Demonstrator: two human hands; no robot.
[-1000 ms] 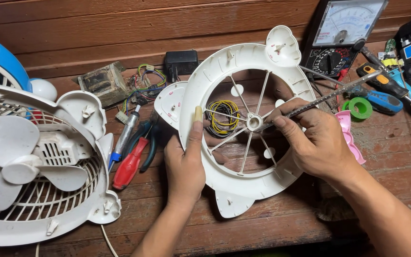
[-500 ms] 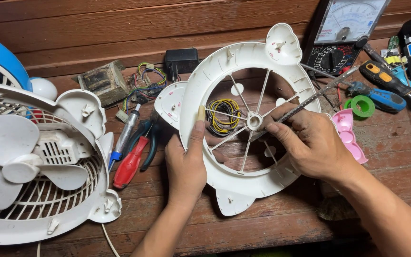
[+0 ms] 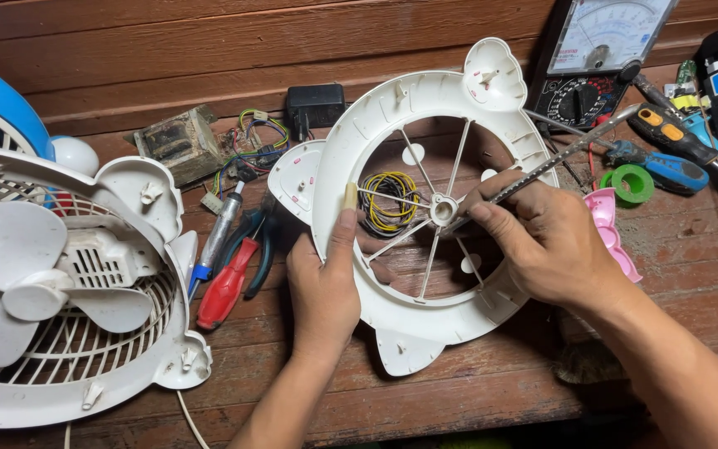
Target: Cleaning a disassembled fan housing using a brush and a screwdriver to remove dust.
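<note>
Near centre, the left hand [image 3: 323,287] pinches the inner rim of the white fan guard ring [image 3: 425,320], thumb on top. To its right, the right hand [image 3: 552,241] is closed around a thin metal file [image 3: 560,160], tip at the ring's hub [image 3: 443,209]. Left: fan body [image 3: 60,283]. Far right: multimeter [image 3: 600,58].

Count: 2 white fan housings [image 3: 425,324] [image 3: 68,274], 1 meter [image 3: 600,58] at 1 o'clock, 1 green tape roll [image 3: 631,185], 1 red-handled pliers [image 3: 226,287], 1 black adapter [image 3: 315,106] at 12.
</note>
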